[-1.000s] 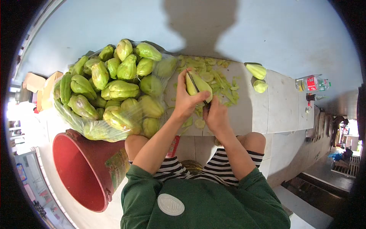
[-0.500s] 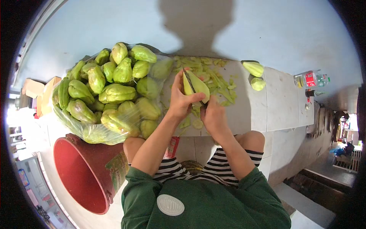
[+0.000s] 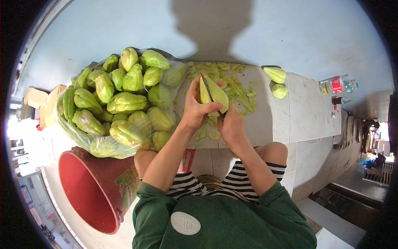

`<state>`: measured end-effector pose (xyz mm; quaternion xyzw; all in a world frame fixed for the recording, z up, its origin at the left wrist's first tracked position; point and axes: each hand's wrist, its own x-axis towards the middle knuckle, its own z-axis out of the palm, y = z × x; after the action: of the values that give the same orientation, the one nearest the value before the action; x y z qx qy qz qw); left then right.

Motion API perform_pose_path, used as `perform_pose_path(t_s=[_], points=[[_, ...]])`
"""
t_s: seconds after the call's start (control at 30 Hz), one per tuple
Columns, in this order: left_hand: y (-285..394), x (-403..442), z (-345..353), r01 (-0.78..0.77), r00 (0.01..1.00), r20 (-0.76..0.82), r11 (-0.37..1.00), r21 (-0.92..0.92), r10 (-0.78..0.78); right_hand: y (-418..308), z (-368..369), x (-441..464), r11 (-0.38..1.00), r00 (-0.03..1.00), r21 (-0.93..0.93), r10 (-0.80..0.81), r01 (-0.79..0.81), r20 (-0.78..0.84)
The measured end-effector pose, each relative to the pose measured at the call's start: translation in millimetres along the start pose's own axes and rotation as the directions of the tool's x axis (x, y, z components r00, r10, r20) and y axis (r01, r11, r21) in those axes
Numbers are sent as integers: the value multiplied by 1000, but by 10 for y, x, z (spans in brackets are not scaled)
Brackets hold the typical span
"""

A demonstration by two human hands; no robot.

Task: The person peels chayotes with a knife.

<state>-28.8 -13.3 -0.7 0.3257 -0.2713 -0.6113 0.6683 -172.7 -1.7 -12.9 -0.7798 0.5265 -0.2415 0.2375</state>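
A pale green, peeled chayote (image 3: 217, 93) is held up over the tiled ledge, gripped from its left side by my left hand (image 3: 197, 108). My right hand (image 3: 231, 128) is closed round the handle of a knife (image 3: 207, 89), whose dark blade lies lengthwise against the chayote. The left thumb rests near the fruit's lower end, close to the blade. Green peelings (image 3: 237, 85) are scattered on the ledge behind and beneath my hands. How deep the blade sits in the flesh I cannot tell.
A clear plastic bag (image 3: 97, 146) full of unpeeled chayotes (image 3: 128, 102) stands at the left. Below it a red bucket (image 3: 85, 193) lies tilted. Two peeled chayotes (image 3: 275, 75) sit to the right on the ledge, with a plastic bottle (image 3: 338, 85) farther along. A wall (image 3: 286, 29) rises behind.
Almost nothing differs. The chayote, the knife and both hands have shifted very slightly, with the grip of each hand unchanged.
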Motion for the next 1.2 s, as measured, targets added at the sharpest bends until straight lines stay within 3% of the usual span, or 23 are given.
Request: perform_pose_path(t_s=[0.07, 0.13, 0.17, 0.27, 0.37, 0.43, 0.5, 0.57, 0.67, 0.73, 0.87, 0.93, 1.0, 1.07, 1.13, 1.2], points=[[-15, -9, 5, -5, 1000, 0, 1000, -4, 5, -12, -9, 9, 1000, 1000, -7, -26, 26, 12], [-43, -29, 34, -138, 990, 17, 964, 228, 138, -23, -7, 18, 997, 995, 2, 83, -83, 57], [-46, -27, 27, -138, 990, 16, 964, 228, 138, -15, -5, 21, 997, 995, 1, 83, -83, 58], [-74, -2, -34, -40, 999, -5, 990, 135, 41, 15, -8, 52, 992, 992, 66, 103, -107, 70], [-93, 26, -144, 19, 999, 33, 1000, 4, -20, 26, -26, 138, 989, 998, 146, 1, 9, -68], [-69, 51, -219, 166, 980, -43, 913, -372, -196, 50, -61, 203, 933, 986, 327, 167, -151, -22], [-89, 104, -275, 147, 972, -112, 907, -395, -206, 130, -128, 282, 948, 985, 279, 172, -156, -33], [-114, 168, -348, 139, 913, -277, 866, -481, -300, 163, -145, 310, 959, 983, 233, 178, -163, -44], [-122, 231, -385, 104, 893, -325, 845, -524, -312, 185, -201, 318, 973, 989, 203, 125, -107, -78], [-62, 211, -377, 108, 920, -271, 849, -517, -282, 148, -273, 286, 942, 984, 285, 172, -175, 38], [49, 186, -430, 115, 974, -120, 880, -461, -191, 375, -238, 233, 871, 982, 454, 177, -187, 64], [89, 210, -463, 100, 976, -132, 897, -430, -172, 319, -367, 187, 664, 921, 642, 220, -383, 322], [137, 201, -452, 86, 978, -143, 912, -400, -155, 361, -362, 139, 714, 920, 596, 186, -368, 346], [204, 186, -400, 316, 880, -219, 864, -393, -421, 353, -341, 111, 762, 916, 548, 149, -346, 372], [210, 146, -362, 305, 883, -231, 873, -382, -409, 242, -356, 85, 549, 850, 659, 225, -514, 476], [235, 144, -304, 296, 886, -237, 881, -370, -398, 185, -388, 92, 527, 835, 658, 232, -539, 498]])
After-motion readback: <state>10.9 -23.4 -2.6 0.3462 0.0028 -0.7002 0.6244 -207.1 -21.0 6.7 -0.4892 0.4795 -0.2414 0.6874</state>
